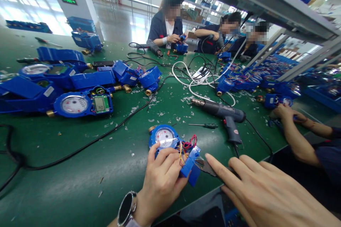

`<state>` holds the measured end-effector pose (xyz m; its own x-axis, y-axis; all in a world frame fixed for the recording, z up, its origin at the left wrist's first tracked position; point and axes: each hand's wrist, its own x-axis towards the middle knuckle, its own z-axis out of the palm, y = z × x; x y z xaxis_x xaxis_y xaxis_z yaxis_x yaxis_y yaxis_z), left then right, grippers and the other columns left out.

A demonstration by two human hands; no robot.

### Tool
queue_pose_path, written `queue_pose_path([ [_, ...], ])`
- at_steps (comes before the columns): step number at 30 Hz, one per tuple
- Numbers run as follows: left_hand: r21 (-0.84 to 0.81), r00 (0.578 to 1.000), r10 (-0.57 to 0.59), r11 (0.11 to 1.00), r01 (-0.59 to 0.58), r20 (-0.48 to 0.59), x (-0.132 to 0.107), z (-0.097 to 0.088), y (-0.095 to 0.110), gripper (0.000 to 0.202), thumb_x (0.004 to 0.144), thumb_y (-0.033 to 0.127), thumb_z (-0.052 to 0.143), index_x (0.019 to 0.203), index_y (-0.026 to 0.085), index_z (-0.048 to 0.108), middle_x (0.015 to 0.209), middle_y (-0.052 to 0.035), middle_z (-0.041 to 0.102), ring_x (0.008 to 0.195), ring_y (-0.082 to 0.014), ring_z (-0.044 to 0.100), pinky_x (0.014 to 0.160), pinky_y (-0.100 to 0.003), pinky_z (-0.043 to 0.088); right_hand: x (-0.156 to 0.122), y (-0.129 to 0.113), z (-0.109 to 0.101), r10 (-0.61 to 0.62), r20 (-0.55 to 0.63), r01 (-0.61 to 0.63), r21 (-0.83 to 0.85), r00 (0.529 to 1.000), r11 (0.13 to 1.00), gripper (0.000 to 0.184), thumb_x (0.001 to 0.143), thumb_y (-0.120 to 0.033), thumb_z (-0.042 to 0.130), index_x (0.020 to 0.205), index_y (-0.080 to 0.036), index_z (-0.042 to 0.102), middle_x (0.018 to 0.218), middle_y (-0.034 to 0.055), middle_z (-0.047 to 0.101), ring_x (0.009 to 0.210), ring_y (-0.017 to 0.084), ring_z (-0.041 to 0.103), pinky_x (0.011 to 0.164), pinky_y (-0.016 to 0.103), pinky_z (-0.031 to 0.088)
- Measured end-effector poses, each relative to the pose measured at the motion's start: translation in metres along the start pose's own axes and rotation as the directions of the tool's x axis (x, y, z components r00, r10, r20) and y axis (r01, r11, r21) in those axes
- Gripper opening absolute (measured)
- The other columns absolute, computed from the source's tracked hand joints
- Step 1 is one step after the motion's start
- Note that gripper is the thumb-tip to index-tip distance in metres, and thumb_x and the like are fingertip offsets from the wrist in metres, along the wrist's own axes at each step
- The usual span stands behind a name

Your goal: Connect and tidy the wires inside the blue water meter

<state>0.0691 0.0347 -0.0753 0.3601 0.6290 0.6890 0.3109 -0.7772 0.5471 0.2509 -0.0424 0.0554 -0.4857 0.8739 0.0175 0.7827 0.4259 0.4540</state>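
A blue water meter (166, 135) with a round dial lies on the green bench in front of me. My left hand (163, 172) is closed around its near side, fingers over the dial edge and the blue housing (188, 163). Red, yellow and white wires (186, 145) stick out between dial and housing. My right hand (255, 184) is closed on a dark, flat metal-bladed tool (207, 167), index finger stretched along it. The tool's tip meets the right side of the housing; its handle is hidden in my palm, so its exact kind is unclear.
A heat gun (222, 113) and a small screwdriver (204, 125) lie beyond my hands. More blue water meters (82, 103) are grouped at left and right. Black cable (87, 148) crosses the bench among plastic scraps. A co-worker's hands (286, 113) work at right; other people sit opposite.
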Motion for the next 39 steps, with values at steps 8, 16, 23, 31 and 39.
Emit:
queue_pose_path([
  [8, 0.006, 1.000, 0.011, 1.000, -0.011, 0.008, -0.001, -0.002, 0.001, 0.011, 0.085, 0.016, 0.063, 0.095, 0.018, 0.065, 0.083, -0.0017, 0.073, 0.088, -0.0210, 0.063, 0.102, -0.049, 0.033, 0.004, -0.001, -0.007, 0.012, -0.006, -0.012, -0.013, 1.000, 1.000, 0.066, 0.061, -0.007, 0.052, 0.126, -0.014, 0.055, 0.072, 0.0053, 0.059, 0.060, 0.022, 0.056, 0.049, 0.034, 0.045],
  [16, 0.009, 1.000, 0.009, 1.000, -0.009, 0.008, 0.000, -0.004, 0.000, 0.008, 0.086, 0.016, 0.063, 0.094, 0.017, 0.064, 0.081, -0.0011, 0.073, 0.088, -0.0211, 0.064, 0.102, -0.049, 0.034, 0.011, -0.003, -0.009, 0.000, -0.025, 0.001, 0.036, 1.000, 0.999, 0.048, 0.071, -0.018, 0.054, 0.118, -0.014, 0.061, 0.077, 0.0069, 0.066, 0.060, 0.022, 0.059, 0.048, 0.036, 0.051],
  [23, -0.006, 1.000, -0.006, 1.000, 0.006, -0.001, 0.000, -0.003, 0.001, 0.006, 0.086, 0.016, 0.062, 0.092, 0.018, 0.064, 0.078, -0.0006, 0.072, 0.086, -0.0202, 0.064, 0.101, -0.049, 0.035, 0.014, -0.002, -0.011, -0.040, -0.030, 0.039, -0.011, 0.999, 0.999, 0.060, 0.056, -0.006, 0.049, 0.115, -0.010, 0.064, 0.070, 0.0074, 0.065, 0.055, 0.022, 0.058, 0.043, 0.035, 0.052],
  [31, -0.006, 1.000, -0.018, 1.000, 0.018, -0.004, 0.000, 0.000, 0.000, 0.004, 0.086, 0.018, 0.062, 0.083, 0.018, 0.062, 0.078, -0.0007, 0.071, 0.086, -0.0193, 0.063, 0.101, -0.047, 0.035, 0.019, -0.006, -0.012, -0.096, -0.037, 0.094, -0.055, 0.995, 0.994, 0.058, 0.054, -0.001, 0.048, 0.108, -0.004, 0.067, 0.067, 0.0107, 0.065, 0.047, 0.022, 0.055, 0.034, 0.033, 0.048],
  [39, -0.035, 0.999, -0.048, 0.998, 0.048, 0.017, 0.002, -0.005, -0.002, 0.003, 0.088, 0.016, 0.060, 0.086, 0.017, 0.063, 0.082, -0.0021, 0.071, 0.088, -0.0200, 0.063, 0.100, -0.046, 0.034, 0.009, 0.002, -0.003, 0.012, 0.049, -0.031, 0.423, 0.999, 0.906, 0.047, 0.081, -0.010, 0.047, 0.127, -0.011, 0.055, 0.097, 0.0083, 0.072, 0.075, 0.020, 0.070, 0.062, 0.028, 0.062],
])
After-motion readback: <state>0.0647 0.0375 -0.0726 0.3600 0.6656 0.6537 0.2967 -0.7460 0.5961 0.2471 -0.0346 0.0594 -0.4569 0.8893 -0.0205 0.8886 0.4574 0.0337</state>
